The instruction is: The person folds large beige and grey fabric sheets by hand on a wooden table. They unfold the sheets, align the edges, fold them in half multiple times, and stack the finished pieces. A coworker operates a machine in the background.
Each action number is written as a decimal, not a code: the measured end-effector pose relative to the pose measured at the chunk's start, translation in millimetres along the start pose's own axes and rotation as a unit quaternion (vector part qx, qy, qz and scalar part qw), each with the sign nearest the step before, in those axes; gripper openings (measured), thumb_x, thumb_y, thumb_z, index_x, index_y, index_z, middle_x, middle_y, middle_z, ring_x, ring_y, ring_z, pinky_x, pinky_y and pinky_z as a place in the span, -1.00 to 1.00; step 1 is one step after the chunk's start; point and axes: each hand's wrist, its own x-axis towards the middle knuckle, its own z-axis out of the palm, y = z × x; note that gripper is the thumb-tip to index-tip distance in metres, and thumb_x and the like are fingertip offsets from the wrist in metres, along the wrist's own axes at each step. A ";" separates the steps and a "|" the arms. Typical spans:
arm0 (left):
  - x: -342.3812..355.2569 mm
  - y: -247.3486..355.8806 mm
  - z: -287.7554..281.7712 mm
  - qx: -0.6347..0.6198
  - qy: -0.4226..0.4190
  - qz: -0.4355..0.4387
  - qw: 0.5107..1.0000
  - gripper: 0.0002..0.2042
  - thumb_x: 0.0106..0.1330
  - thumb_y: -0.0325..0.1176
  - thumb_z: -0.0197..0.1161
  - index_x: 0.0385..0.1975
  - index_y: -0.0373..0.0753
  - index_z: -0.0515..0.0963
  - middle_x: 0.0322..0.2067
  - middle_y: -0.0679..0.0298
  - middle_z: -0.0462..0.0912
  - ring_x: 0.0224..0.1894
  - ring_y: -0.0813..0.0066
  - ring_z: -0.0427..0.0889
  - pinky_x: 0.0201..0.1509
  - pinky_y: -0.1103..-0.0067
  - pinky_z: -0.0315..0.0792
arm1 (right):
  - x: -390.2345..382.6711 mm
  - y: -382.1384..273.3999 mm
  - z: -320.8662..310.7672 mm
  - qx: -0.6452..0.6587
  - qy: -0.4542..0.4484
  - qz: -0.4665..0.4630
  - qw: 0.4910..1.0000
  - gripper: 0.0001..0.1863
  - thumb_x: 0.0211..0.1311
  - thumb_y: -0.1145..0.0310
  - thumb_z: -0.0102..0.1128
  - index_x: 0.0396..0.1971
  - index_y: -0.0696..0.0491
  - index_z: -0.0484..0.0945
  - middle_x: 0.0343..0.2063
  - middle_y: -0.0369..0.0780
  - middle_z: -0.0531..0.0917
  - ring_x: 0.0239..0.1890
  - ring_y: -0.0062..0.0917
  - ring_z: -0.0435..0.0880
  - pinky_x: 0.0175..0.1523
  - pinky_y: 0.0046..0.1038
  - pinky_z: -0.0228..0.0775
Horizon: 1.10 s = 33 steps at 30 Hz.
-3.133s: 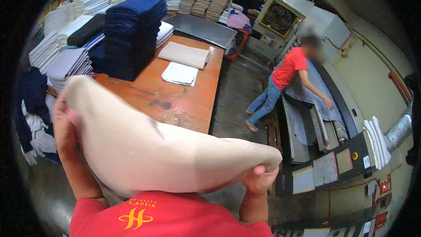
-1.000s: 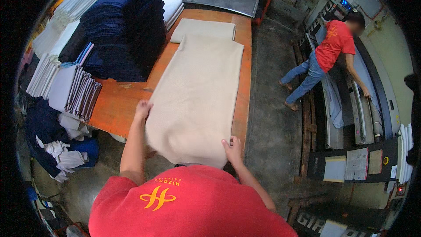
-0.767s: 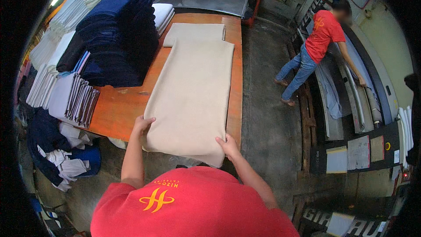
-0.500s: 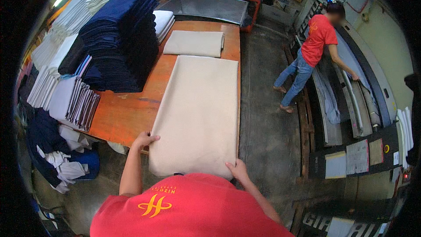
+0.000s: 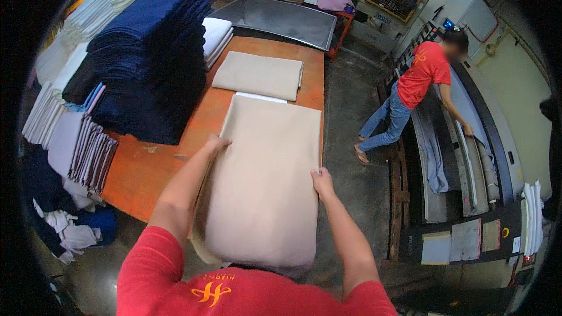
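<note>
A long beige cloth (image 5: 269,164) lies along the right side of an orange wooden table (image 5: 153,167), and its near end hangs past the edge toward my body. My left hand (image 5: 216,143) grips the cloth's left side, fingers curled over the edge. On the opposite side, somewhat nearer to me, my right hand (image 5: 321,182) pinches the right edge with its thumb on top. Beyond the far edge, a white strip (image 5: 261,98) peeks out from underneath. A folded beige cloth (image 5: 259,75) rests farther back on the table.
A tall stack of dark blue cloths (image 5: 149,64) stands at the table's left, beside folded grey cloths (image 5: 91,155) and white ones (image 5: 216,41). A metal tray (image 5: 281,20) sits behind. To the right, a person in a red shirt (image 5: 426,73) leans over a long machine (image 5: 497,134).
Both my hands have moved forward along the cloth's sides. The cloth has shifted toward me, widening the gap to the folded one and exposing the white strip.
</note>
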 end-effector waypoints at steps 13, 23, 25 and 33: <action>140.0 124.4 -14.4 -0.322 -0.085 0.052 0.941 -0.53 0.19 -0.31 0.30 0.11 -0.24 0.39 -0.06 0.13 0.58 -0.03 0.28 0.55 0.04 0.31 0.45 | 238.1 -99.4 8.5 0.404 -0.055 0.022 0.913 -0.62 0.33 0.35 0.06 0.10 0.08 0.33 -0.05 -0.17 0.55 -0.05 -0.39 0.54 0.03 -0.26 0.41; 71.5 59.9 -18.4 -0.021 -0.078 0.097 0.992 -0.40 0.07 -0.35 0.39 0.10 -0.41 0.29 -0.09 0.08 0.55 -0.11 0.33 0.56 0.01 0.42 0.47 | 169.7 -57.4 9.2 0.227 -0.023 0.033 0.973 -0.59 0.23 0.39 0.14 0.05 0.18 0.35 -0.06 -0.17 0.52 -0.04 -0.48 0.50 0.08 -0.41 0.35; 11.5 21.0 -22.8 0.021 -0.031 0.108 0.993 -0.47 0.09 -0.33 0.38 0.02 -0.38 0.34 -0.16 0.11 0.57 -0.15 0.33 0.56 -0.04 0.46 0.47 | 97.9 -24.1 -3.6 0.197 -0.010 -0.066 0.978 -0.58 0.22 0.41 0.15 0.06 0.19 0.35 -0.05 -0.17 0.50 0.01 -0.48 0.46 0.15 -0.44 0.27; -208.8 -60.5 -28.4 0.165 0.023 0.056 0.984 -0.62 0.21 -0.40 0.21 0.01 -0.41 0.41 -0.13 0.00 0.60 -0.09 0.16 0.58 0.04 0.39 0.41 | -207.0 28.6 -25.7 0.057 -0.058 0.072 0.994 -0.69 0.26 0.34 0.12 -0.11 0.23 0.45 -0.18 -0.12 0.60 -0.11 -0.43 0.56 0.05 -0.37 0.38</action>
